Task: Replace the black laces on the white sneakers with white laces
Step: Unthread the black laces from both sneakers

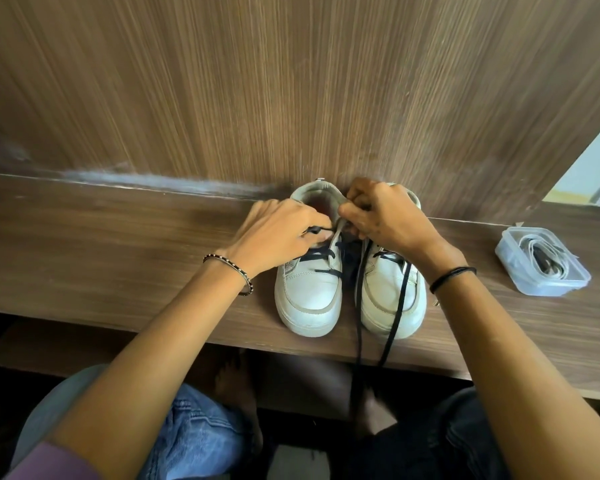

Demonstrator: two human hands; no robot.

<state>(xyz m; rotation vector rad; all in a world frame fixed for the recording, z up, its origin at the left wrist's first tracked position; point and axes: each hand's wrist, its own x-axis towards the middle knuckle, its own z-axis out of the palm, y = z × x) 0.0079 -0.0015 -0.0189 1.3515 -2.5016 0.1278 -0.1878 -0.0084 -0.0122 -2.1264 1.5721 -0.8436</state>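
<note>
Two white sneakers, left sneaker and right sneaker, stood together on the surface. The left hand pinched the left sneaker's black lace; the right hand pinched its upper. One container of white laces sat right of them.

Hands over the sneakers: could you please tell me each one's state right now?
Left hand: pinches the end of the black lace.
Right hand: pinches what looks like the tongue of the left-side sneaker.

Left hand: bare; black-and-silver beaded bracelet at wrist. Right hand: bare; thin black band at wrist. Mauve sleeve, left arm. Blue jeans.
</note>
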